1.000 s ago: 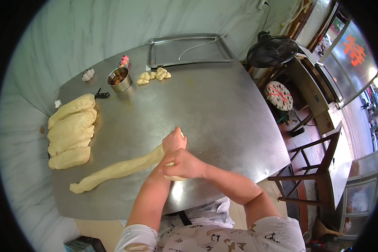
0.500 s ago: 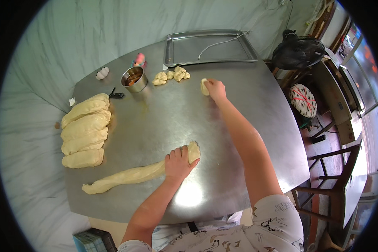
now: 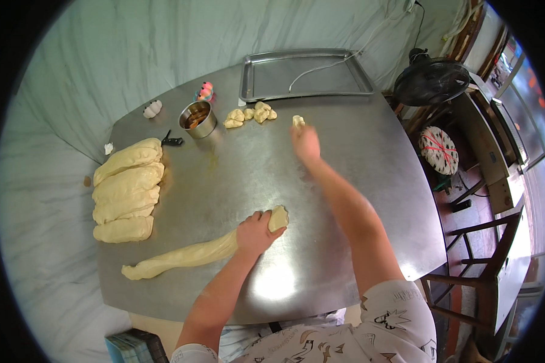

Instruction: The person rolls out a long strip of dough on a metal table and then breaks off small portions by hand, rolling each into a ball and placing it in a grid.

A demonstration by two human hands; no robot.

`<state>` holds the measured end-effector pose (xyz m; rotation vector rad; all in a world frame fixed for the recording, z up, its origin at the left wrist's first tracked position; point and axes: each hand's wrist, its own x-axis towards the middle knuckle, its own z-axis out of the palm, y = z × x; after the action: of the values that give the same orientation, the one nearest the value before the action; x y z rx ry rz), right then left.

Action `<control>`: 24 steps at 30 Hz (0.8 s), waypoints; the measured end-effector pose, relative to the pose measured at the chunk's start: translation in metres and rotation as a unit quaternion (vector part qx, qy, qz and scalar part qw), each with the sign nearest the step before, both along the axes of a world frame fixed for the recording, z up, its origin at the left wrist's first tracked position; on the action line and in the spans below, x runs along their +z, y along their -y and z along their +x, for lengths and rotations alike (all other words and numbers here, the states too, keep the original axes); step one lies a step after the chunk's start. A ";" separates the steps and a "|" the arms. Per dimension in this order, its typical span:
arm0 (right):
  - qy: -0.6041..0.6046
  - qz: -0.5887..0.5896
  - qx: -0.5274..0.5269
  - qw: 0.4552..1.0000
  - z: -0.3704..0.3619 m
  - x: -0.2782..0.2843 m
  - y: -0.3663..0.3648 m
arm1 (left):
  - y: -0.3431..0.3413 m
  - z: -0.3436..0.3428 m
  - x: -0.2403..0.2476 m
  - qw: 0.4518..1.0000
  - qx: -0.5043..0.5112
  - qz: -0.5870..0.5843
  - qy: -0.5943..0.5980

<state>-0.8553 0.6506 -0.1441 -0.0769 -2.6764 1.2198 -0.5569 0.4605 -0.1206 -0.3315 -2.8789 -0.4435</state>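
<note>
The left hand [image 3: 255,235] clasps a dough rope [image 3: 188,259] near 1 end while the blurred right hand [image 3: 307,144], its hold unclear, meets a dough piece [image 3: 298,121].

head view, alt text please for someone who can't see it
A person's left-hand grip clasps a long dough rope near its right end on a metal table, while the blurred right-hand grip is at a small dough piece farther back. Four dough rolls lie left; dough lumps, a metal pot and tray sit toward the back.

No lettering is legible: print [image 3: 407,296] on the shirt [image 3: 378,345] is too small, red marks [image 3: 532,78] on the window [image 3: 527,106] too blurred.
</note>
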 end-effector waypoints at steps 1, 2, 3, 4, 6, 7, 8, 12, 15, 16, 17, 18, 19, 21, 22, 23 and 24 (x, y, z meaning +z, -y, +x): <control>-0.002 -0.055 0.081 0.995 0.058 0.010 0.022 | 0.011 0.003 0.003 0.999 0.036 0.028 0.017; 0.009 -0.037 0.185 0.982 0.099 0.009 0.020 | 0.011 0.001 0.010 0.996 0.055 0.062 0.029; 0.093 0.022 0.271 0.958 0.144 0.033 0.030 | 0.013 0.001 0.016 0.991 0.080 0.094 0.043; 0.134 -0.026 0.255 0.957 0.179 0.038 0.030 | 0.006 -0.001 0.024 0.990 0.082 0.101 0.045; 0.147 -0.109 0.198 0.963 0.215 0.033 0.031 | -0.008 0.002 0.035 0.988 0.087 0.113 0.054; 0.119 -0.141 0.157 0.970 0.223 0.025 0.031 | -0.015 0.006 0.032 0.993 0.062 0.098 -0.023; 0.087 -0.171 0.121 0.974 0.231 0.025 0.035 | -0.021 0.010 0.028 0.990 0.041 0.082 -0.104; 0.072 -0.172 0.067 0.980 0.251 0.020 0.061 | -0.028 0.012 0.004 0.991 0.088 0.017 -0.098; 0.036 -0.151 0.035 0.987 0.264 0.020 0.080 | -0.027 0.008 -0.004 0.989 0.114 0.003 -0.092; 0.033 -0.142 0.030 0.989 0.268 0.022 0.081 | -0.025 0.005 -0.007 0.991 0.110 -0.017 -0.079; 0.058 -0.130 0.035 0.989 0.271 0.033 0.083 | -0.021 0.004 -0.010 0.991 0.107 -0.040 -0.064; 0.064 -0.127 0.037 0.989 0.273 0.038 0.085 | -0.019 0.004 -0.013 0.991 0.104 -0.063 -0.050; 0.071 -0.124 0.039 0.989 0.274 0.041 0.087 | -0.018 0.004 -0.016 0.990 0.116 -0.046 -0.063; 0.075 -0.109 0.030 0.991 0.271 0.041 0.086 | -0.024 0.003 -0.015 0.987 0.134 -0.012 -0.088; 0.075 -0.097 0.022 0.992 0.270 0.041 0.086 | -0.026 0.001 -0.015 0.989 0.130 -0.009 -0.071; 0.075 -0.086 0.015 0.993 0.268 0.041 0.087 | -0.026 -0.002 -0.014 0.991 0.126 -0.007 -0.052; 0.088 -0.079 0.013 0.993 0.265 0.041 0.086 | -0.026 -0.005 -0.013 0.992 0.121 -0.009 -0.030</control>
<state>-0.5907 0.5645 -0.1033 -0.1806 -2.7295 1.4970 -0.5617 0.4863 -0.1336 0.0035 -2.8168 -0.3585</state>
